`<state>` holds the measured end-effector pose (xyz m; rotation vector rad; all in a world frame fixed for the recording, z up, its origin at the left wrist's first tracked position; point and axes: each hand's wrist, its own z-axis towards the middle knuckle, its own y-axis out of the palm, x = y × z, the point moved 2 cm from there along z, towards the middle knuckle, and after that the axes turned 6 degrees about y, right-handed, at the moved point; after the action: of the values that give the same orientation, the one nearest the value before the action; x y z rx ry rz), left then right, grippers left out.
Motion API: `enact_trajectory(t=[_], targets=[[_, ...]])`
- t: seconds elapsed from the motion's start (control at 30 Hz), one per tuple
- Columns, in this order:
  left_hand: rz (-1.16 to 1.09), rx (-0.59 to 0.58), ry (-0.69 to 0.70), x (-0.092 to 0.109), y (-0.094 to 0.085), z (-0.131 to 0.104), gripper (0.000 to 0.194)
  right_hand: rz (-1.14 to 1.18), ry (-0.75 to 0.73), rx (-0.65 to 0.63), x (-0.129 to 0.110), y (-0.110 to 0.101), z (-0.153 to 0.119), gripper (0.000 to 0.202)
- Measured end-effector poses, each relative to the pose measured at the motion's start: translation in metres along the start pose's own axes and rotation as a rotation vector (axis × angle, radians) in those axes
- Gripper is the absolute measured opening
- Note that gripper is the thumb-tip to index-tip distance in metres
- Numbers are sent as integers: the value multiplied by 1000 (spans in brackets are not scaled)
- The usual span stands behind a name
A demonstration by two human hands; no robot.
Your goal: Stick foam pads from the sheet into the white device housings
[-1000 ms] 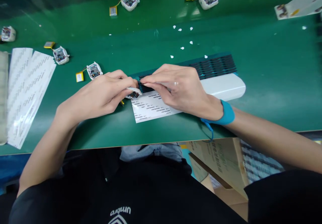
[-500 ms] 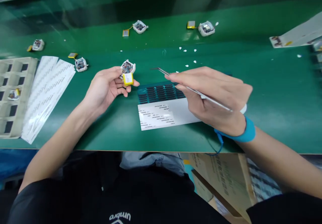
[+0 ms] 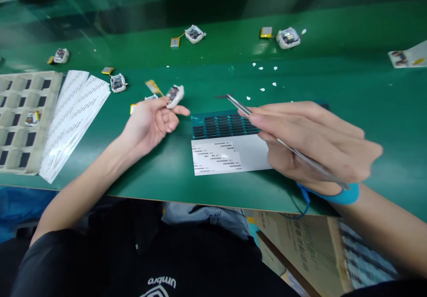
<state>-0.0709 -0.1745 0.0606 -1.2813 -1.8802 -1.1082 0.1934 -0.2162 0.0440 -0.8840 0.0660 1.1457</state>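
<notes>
My left hand [image 3: 150, 125] pinches a small white device housing [image 3: 176, 96] with a circuit board inside, tilted on its side above the table. Its yellow-edged battery [image 3: 153, 87] sticks out to the upper left. In my right hand [image 3: 316, 141] is a pair of metal tweezers [image 3: 240, 106], pointing left, with a thin dark strip [image 3: 220, 96] at the tips. Below them lies a teal sheet with rows of black strips [image 3: 220, 125], partly covered by white printed backing paper [image 3: 216, 156]. Another housing [image 3: 151, 97] shows partly behind my left hand.
Several open housings with batteries lie about the green table, such as one at the back [image 3: 288, 38]. On the left are a compartment tray [image 3: 50, 110] and white printed sheets [image 3: 75, 114]. White scraps [image 3: 262, 89] dot the middle. A blue wrist strap [image 3: 343, 196] circles my right wrist.
The housing in my left hand has turned from facing up to tilted, and its battery has swung to the upper left. My right hand with the tweezers has shifted right and nearer my body.
</notes>
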Motion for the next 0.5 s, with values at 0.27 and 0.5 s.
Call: enact_trajectory(t=[0.27,0.5], targets=[[131,-298,90,-12,6,-15,32,-126,-218,-39,-18,-5,11,55],[272,-234,361,-26,-2,-8,19,-166,-248,-233,-23,-3,10,32]])
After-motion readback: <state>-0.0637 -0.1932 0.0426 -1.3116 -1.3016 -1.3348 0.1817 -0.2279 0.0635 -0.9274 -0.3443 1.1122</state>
